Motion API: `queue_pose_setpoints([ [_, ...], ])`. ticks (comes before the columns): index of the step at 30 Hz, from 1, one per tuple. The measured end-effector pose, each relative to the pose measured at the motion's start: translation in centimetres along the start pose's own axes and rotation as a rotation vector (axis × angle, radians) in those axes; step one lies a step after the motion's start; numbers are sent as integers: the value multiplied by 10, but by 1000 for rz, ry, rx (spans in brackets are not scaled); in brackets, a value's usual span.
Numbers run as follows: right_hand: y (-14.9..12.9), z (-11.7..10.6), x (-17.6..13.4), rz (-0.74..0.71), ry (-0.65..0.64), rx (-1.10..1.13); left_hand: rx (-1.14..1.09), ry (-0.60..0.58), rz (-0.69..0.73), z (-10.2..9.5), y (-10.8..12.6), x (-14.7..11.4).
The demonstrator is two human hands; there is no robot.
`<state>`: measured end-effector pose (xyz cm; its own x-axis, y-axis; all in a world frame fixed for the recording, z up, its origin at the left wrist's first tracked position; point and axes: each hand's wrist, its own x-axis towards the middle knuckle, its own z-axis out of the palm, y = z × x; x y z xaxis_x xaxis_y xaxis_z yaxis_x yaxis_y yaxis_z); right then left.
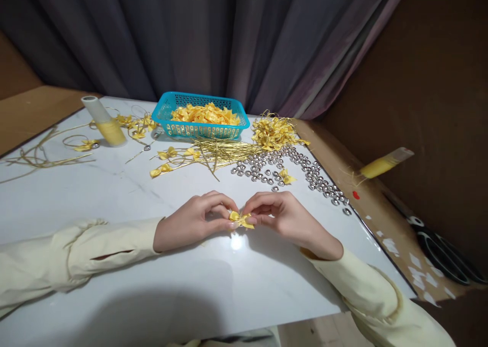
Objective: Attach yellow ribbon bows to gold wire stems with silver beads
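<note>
A small yellow ribbon bow point(241, 219) is pinched between my two hands, just above the white tabletop point(152, 281). My left hand point(194, 219) grips its left loop between thumb and fingers. On the other side, the thumb and fingers of my right hand point(287, 217) close on the bow's right end. A thin gold strand seems to cross the bow's middle, though the fingertips partly hide it. Beyond the hands lie a bundle of gold cords point(224, 153), several loose yellow bows point(168, 153) and many silver beads point(263, 166).
A blue basket point(163, 114) holds a heap of yellow bows. Right of it sits a pile of corded bows point(276, 133). A tube of yellow thread point(104, 123) stands left; another tube point(385, 165) and black scissors point(442, 250) lie on the cardboard at right. Loose cords point(41, 156) spread far left.
</note>
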<state>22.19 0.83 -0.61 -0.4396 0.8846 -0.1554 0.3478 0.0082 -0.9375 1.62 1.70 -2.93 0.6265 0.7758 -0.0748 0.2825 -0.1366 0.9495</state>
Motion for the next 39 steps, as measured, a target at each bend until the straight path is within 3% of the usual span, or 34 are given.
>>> queue_pose_setpoints([
  [17, 0, 1, 0, 43, -82, 49, -37, -17, -53, 0, 1, -1],
  [23, 2, 1, 2, 98, -81, 89, 297, 111, 194, -1, 1, -5],
  [25, 2, 1, 3, 101, -81, 101, 334, 119, 214, 0, 2, -8],
  [28, 2, 1, 3, 90, -57, 127, 203, 110, 118, 4, 5, -10],
  [34, 2, 3, 3, 66, -15, 99, -378, 86, -226, 9, 12, -10],
  [39, 1, 7, 4, 68, 21, 104, -640, 35, -464, 7, 20, -16],
])
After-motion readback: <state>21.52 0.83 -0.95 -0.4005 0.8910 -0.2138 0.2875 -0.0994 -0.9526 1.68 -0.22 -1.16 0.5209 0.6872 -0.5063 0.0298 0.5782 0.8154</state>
